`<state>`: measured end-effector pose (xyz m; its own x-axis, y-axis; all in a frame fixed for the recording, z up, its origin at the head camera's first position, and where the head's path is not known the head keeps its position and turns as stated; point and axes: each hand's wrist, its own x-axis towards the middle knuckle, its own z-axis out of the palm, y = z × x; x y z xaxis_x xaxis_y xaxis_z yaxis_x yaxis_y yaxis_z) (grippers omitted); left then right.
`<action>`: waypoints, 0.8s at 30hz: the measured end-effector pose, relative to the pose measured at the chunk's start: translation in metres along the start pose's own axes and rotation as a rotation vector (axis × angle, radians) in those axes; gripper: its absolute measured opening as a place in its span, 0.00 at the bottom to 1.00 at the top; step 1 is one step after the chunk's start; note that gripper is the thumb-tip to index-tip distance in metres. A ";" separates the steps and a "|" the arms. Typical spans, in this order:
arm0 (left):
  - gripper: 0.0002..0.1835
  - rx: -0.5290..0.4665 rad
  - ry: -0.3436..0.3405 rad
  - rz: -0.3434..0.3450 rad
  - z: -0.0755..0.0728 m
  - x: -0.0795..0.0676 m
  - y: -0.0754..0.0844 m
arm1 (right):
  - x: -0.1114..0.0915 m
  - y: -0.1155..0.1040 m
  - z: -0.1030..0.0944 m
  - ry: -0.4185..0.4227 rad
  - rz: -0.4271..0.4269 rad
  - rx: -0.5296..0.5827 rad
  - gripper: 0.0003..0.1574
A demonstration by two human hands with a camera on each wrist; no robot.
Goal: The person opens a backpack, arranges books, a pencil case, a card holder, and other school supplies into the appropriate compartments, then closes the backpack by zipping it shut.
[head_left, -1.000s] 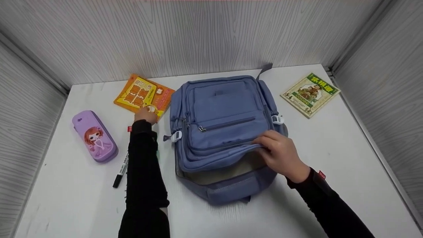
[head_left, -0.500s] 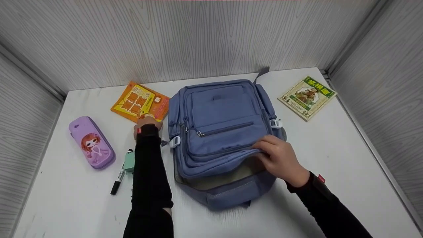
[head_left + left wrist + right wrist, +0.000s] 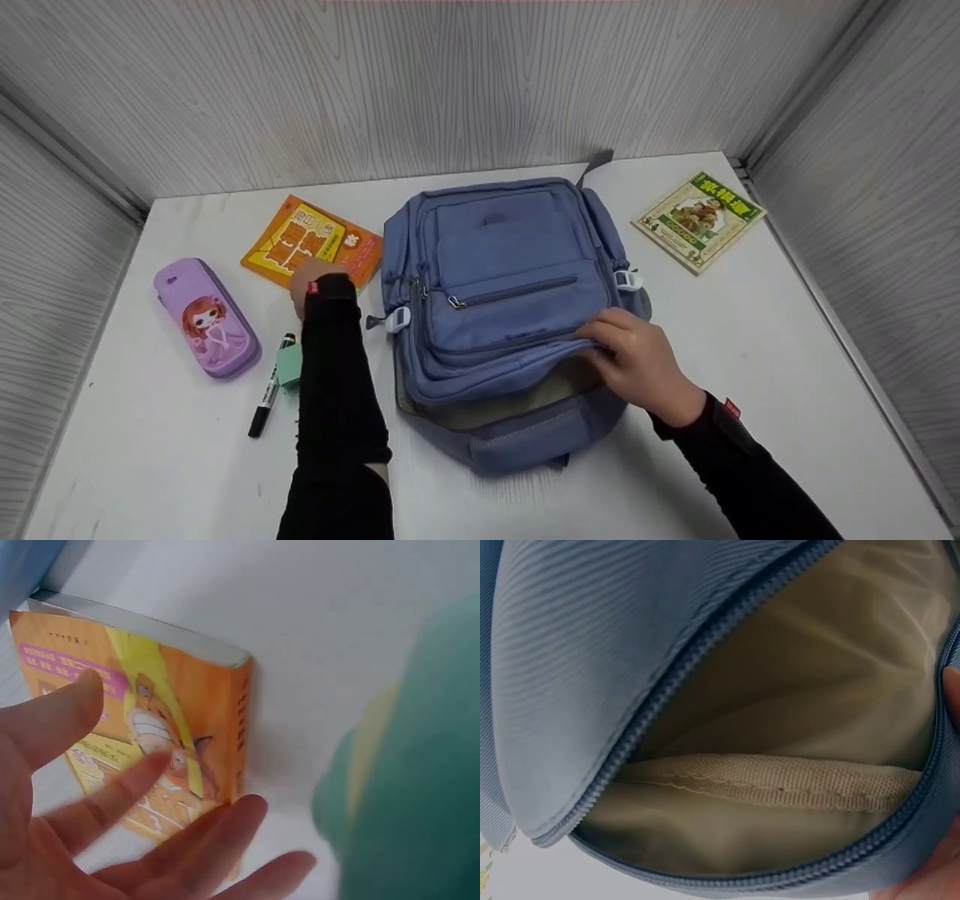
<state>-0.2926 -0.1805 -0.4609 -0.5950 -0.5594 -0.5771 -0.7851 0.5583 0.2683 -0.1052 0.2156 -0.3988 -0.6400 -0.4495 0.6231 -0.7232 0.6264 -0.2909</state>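
A blue backpack [image 3: 510,240] lies on the white table with its main zip undone. My right hand [image 3: 634,356] pinches the edge of its front panel and lifts it. In the right wrist view the beige lining [image 3: 795,690] shows between the zip edges. My left hand [image 3: 319,283] is over the near edge of an orange book [image 3: 300,232] left of the backpack. The left wrist view shows the fingers [image 3: 217,840] spread across the book's cover and reaching its spine, the thumb apart from them.
A purple pencil case [image 3: 210,319] lies at the left. A black-capped marker [image 3: 268,397] and a mint-green object [image 3: 289,366] lie beside the left sleeve, which partly hides the green one. A green-and-cream book [image 3: 699,221] lies at the back right. Grey panels [image 3: 480,82] enclose the table.
My left hand has drawn back a little from the orange book's middle to its near edge, and the book has turned slightly. The right hand keeps its grip on the backpack.
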 end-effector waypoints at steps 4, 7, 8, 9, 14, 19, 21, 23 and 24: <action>0.34 -0.130 0.000 -0.081 0.007 0.009 -0.005 | 0.000 -0.001 0.001 0.002 0.006 0.000 0.13; 0.38 -0.118 0.003 -0.123 0.012 0.019 -0.008 | -0.001 -0.001 0.002 -0.004 0.006 0.000 0.13; 0.39 -0.087 -0.002 -0.126 0.013 0.021 -0.008 | -0.001 -0.001 0.002 -0.007 0.007 0.001 0.13; 0.39 -0.068 -0.006 -0.129 0.013 0.023 -0.009 | -0.002 -0.001 0.002 -0.009 0.007 0.002 0.14; 0.39 -0.019 -0.044 -0.109 0.013 0.028 -0.010 | -0.003 -0.002 0.001 -0.012 0.010 0.017 0.15; 0.42 -0.023 -0.065 -0.135 0.026 0.067 -0.011 | -0.004 -0.001 0.000 -0.019 0.017 0.019 0.16; 0.45 0.003 -0.075 -0.128 0.030 0.082 -0.014 | -0.004 -0.001 0.000 -0.023 0.016 0.017 0.16; 0.46 0.063 -0.086 -0.086 0.028 0.082 -0.017 | -0.004 -0.002 0.001 -0.024 0.013 0.019 0.16; 0.46 0.119 -0.086 -0.053 0.026 0.078 -0.017 | -0.004 -0.002 0.001 -0.025 0.011 0.018 0.16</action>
<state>-0.3208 -0.2176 -0.5304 -0.5320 -0.5385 -0.6534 -0.7864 0.6004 0.1454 -0.1016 0.2158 -0.4015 -0.6542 -0.4581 0.6018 -0.7203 0.6200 -0.3111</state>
